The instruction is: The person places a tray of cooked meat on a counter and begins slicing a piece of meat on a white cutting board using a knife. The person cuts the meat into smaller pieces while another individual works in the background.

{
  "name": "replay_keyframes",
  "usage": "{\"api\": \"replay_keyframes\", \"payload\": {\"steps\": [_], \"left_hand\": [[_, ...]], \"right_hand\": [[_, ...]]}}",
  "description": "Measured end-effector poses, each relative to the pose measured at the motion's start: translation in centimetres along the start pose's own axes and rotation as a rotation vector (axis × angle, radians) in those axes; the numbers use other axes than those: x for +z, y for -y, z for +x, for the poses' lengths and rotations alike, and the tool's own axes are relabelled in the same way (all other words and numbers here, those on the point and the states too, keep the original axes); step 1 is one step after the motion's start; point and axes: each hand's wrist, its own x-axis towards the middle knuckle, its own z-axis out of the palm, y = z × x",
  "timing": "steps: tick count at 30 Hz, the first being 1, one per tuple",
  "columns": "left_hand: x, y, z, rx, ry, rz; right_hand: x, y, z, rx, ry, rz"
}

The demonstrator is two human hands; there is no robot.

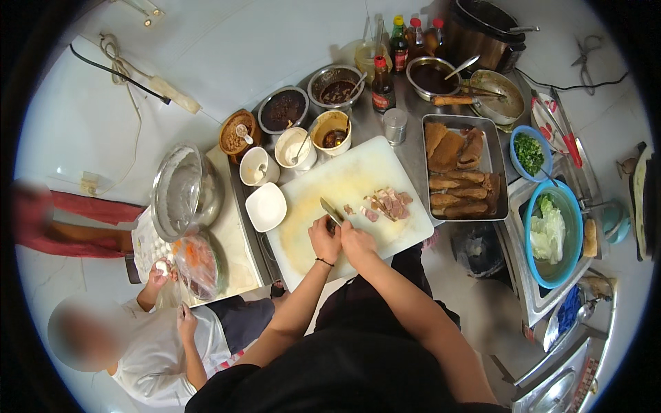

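Observation:
On the white cutting board [310, 186] my right hand [358, 246] is closed around a knife [330, 207], its blade pointing up and to the left. Right beside it, my left hand [325, 238] has its fingers bent over a small dark brown piece of meat [331, 225], close to the blade. Most of that piece is hidden by the fingers. Farther right on the board lies a pile of chopped meat [391, 204], with a few loose bits between it and the knife.
A metal tray of brown slabs [507, 199] stands right of the board; a white bowl [266, 207] sits at its left. Sauce bowls [337, 86] and bottles [383, 86] line the back. A blue basin [531, 237] holds lettuce. At left, another person's hand [158, 274] holds something white.

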Motion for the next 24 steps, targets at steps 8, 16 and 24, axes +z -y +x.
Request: {"api": "replay_keyframes", "payload": {"steps": [8, 16, 24], "left_hand": [[-0.5, -1.8, 0.1, -0.003, -0.047, 0.002], [-0.3, -0.6, 0.0, -0.022, 0.024, 0.015], [-0.7, -1.1, 0.1, 0.058, 0.029, 0.025]], "right_hand": [[-3.3, -2.6, -3.5, 0.080, 0.117, 0.021], [-2.9, -1.1, -4.4, 0.030, 0.077, -0.048], [-2.8, -0.3, -3.1, 0.034, 0.100, -0.014]]}}
